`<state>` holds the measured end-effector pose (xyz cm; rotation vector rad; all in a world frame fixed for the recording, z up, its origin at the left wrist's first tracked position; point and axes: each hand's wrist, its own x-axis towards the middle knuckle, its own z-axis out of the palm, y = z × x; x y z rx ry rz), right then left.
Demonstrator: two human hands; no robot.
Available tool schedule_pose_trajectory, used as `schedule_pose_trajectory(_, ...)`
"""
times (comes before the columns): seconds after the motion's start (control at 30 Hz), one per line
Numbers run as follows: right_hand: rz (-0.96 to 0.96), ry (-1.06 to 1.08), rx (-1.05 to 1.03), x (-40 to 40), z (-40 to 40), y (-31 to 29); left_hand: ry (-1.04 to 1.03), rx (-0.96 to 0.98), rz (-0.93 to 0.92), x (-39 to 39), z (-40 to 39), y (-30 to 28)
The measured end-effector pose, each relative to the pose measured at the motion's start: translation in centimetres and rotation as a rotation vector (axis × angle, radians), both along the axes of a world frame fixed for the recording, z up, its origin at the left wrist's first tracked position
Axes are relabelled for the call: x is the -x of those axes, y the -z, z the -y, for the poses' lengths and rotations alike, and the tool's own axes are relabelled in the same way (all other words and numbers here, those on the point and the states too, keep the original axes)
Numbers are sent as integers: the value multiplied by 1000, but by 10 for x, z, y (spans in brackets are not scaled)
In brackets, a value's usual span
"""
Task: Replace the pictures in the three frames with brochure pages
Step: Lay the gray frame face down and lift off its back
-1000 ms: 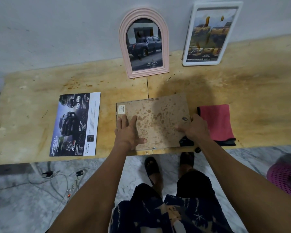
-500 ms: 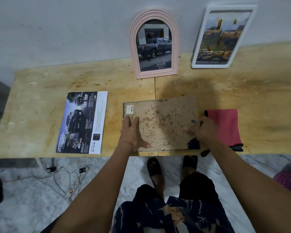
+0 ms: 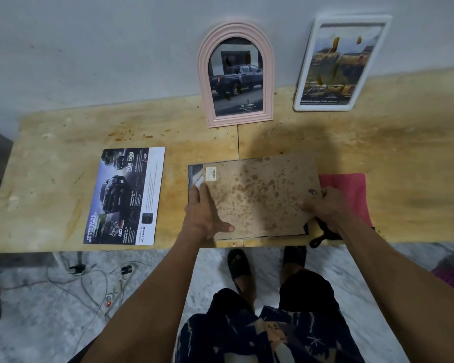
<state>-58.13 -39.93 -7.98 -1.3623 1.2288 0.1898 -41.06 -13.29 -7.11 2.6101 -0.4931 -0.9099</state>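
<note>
Frames two, the pink arch (image 3: 236, 74) and the white one (image 3: 341, 64), lean against the wall with brochure pages in, while the third (image 3: 249, 197) lies face down at the table edge, left hand (image 3: 203, 214) flat with fingers together on its stained backing (image 3: 260, 192), right hand (image 3: 325, 205) curled at its right edge, and one page (image 3: 126, 196) waits beside it.

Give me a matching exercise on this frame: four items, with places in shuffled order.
Items:
1. pink arched frame
2. white frame
3. brochure page
4. red cloth

Places:
A. flat on the table, left of the backing board
B. leaning on the wall, far right
C. on the table, just right of the backing board
D. leaning on the wall, behind the backing board

Pairs: 1-D, 2-B, 3-A, 4-C
</note>
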Motion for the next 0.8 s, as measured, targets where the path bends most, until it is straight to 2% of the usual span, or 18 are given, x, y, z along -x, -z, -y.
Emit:
schedule_pose_trajectory(0.3,43,75,-8,8,7,-2,81,-106,-20,-1,0,-8)
schedule_pose_trajectory(0.43,81,156,-80,20,12,-6,81,-120,-59,-4,-2,-7)
schedule_pose_trajectory(0.57,233,241,-22,31,12,-11,142,-140,-68,-4,-7,-8)
schedule_pose_trajectory(0.8,249,337,84,28,-12,-21,196,-164,-83,-8,-15,-3)
